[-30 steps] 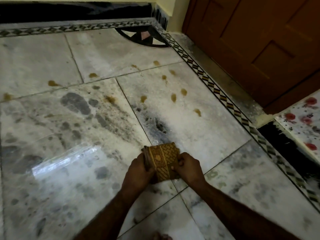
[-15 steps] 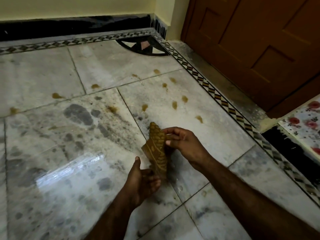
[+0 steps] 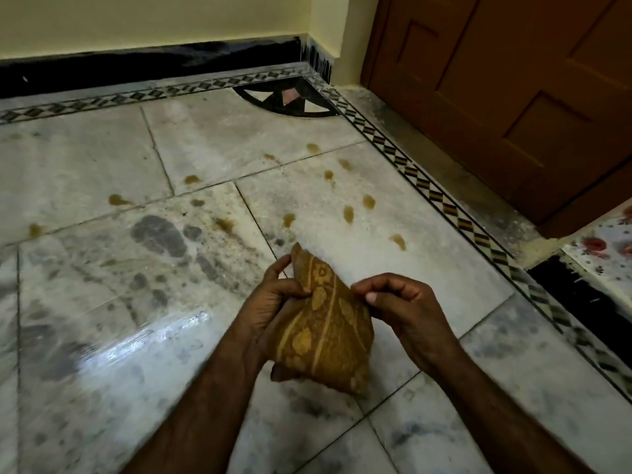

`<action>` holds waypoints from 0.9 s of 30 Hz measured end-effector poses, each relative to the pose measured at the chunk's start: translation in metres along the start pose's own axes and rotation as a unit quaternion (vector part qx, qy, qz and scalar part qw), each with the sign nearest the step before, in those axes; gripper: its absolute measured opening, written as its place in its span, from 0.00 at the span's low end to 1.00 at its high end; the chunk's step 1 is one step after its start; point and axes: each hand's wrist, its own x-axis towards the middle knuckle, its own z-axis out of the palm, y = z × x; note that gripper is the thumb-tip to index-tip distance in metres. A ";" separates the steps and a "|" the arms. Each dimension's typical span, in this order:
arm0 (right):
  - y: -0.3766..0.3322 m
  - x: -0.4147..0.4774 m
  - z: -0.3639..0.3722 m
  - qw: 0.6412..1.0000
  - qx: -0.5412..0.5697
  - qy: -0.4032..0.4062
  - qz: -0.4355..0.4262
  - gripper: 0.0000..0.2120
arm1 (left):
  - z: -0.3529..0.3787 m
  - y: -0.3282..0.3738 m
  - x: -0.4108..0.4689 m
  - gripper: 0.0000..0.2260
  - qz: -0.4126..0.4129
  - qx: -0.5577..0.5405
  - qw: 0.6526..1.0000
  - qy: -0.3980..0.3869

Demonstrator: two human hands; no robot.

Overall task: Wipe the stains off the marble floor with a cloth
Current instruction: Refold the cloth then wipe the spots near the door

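A brown cloth with a yellow pattern (image 3: 325,333) is held above the marble floor (image 3: 102,302) in both hands. My left hand (image 3: 270,302) grips its left edge and cradles it from below. My right hand (image 3: 400,302) pinches its right edge between thumb and fingers. Several amber stains lie beyond the cloth, such as a stain (image 3: 398,240) to its far right, a pair of stains (image 3: 358,207) farther back and a stain (image 3: 289,218) straight ahead. More stains (image 3: 116,199) dot the tiles at the left.
A wooden door (image 3: 513,97) closes the right side behind a patterned border strip (image 3: 444,206). A black skirting (image 3: 154,63) runs along the yellow far wall. A floral sheet (image 3: 602,251) lies at the right edge. Dark smears (image 3: 157,234) mark the left tile.
The cloth went from folded between both hands to being turned on edge, and now spreads wider between them. My left hand has come back up to grip it. The view has tilted upward.
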 end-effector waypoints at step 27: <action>-0.053 0.060 -0.006 0.997 -0.038 0.018 -0.072 0.21 | 0.056 0.066 -0.003 0.33 0.243 0.366 0.898 0.005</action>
